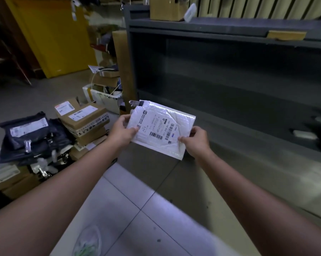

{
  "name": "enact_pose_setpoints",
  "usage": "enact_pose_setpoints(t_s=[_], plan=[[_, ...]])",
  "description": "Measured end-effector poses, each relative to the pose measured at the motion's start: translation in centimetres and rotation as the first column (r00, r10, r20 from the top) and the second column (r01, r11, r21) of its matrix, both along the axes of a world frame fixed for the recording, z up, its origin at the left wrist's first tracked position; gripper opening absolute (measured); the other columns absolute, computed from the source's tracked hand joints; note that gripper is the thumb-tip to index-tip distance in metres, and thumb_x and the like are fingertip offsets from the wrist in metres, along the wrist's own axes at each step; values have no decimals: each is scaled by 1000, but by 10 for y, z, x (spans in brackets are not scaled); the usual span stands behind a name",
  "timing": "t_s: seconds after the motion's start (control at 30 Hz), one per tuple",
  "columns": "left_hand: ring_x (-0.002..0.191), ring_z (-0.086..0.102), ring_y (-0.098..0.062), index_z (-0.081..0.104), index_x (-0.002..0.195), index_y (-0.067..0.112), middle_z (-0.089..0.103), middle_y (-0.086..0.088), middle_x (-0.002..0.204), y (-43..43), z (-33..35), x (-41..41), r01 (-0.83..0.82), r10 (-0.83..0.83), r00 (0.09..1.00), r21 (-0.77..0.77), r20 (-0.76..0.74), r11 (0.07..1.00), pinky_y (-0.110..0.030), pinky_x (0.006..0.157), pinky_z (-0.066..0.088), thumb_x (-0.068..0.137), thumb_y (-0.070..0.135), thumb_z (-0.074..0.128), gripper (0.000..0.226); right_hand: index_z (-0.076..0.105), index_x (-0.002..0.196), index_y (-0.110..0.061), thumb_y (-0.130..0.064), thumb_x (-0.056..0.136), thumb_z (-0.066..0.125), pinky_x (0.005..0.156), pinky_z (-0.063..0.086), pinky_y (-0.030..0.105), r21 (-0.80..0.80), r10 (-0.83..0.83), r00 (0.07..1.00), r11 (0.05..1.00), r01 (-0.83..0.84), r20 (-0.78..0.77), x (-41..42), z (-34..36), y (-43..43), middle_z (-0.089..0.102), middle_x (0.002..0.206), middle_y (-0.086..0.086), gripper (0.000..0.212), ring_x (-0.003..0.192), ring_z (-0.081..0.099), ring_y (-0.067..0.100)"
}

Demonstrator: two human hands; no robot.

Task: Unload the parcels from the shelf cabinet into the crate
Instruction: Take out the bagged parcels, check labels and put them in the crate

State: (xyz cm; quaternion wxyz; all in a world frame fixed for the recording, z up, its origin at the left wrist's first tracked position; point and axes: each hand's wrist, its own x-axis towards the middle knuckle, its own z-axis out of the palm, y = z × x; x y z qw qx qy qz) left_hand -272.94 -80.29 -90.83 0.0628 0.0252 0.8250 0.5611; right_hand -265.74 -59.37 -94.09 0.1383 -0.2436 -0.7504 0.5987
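Currently the white bubble mailer (176,117) is held in the air with both hands, in front of the lower bay of the grey shelf cabinet (211,24) and above the tiled floor (137,209). Nothing is between the mailer and the camera.

Left hand (121,131) pinches the mailer's left edge, thumb on the label face, fingers curled under. Right hand (196,141) pinches the lower right corner the same way: thumb on top, fingers beneath.

Shipping label faces up, with several barcodes and small print. The digits are too small to read surely.

A dark parcel (315,130) lies far right on the cabinet's shelf, blurred. A cardboard box (165,8) sits on the cabinet top. A tall cardboard slab (121,67) stands against the cabinet's left post.

On the floor to the left is a pile of labelled cardboard boxes (85,119) and dark poly bags (30,133). A white bin (104,97) sits behind them. A yellow cabinet (54,34) stands further back.
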Motion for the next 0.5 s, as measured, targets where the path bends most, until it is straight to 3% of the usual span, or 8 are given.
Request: enact_pose_setpoints(t_s=[0.17,0.27,0.4,0.5], plan=[[106,62,-26,40,146,29,55,-4,127,2,-1,-6,73,-73,996,-2,49,997,-42,81,60,92,-2,59,65,57,99,-12,1,86,69,81,58,37,-100,21,1000,995,-20,12,4,4,5,67,101,4,22,95,68,22],[115,57,-21,28,152,34,52,1,132,2,-3,-11,145,-154,988,-205,-26,968,-39,89,55,88,-1,62,81,55,110,-8,10,88,61,76,59,36,-259,64,997,963,-74,-47,6,11,6,68,97,2,29,89,70,18],[131,43,-24,2,153,50,33,-1,151,-7,-15,-12,189,-298,950,-582,-96,791,-44,105,44,82,2,63,105,54,109,-3,14,88,58,67,62,35,-364,102,989,922,-134,-106,2,21,2,72,94,6,28,77,74,16],[141,25,-26,8,154,49,15,2,158,-2,-23,-7,183,-373,921,-726,-109,663,-48,110,39,85,13,67,97,54,109,-3,13,89,58,65,62,34,-427,131,982,887,-178,-137,1,26,-5,74,94,8,26,78,75,19]])
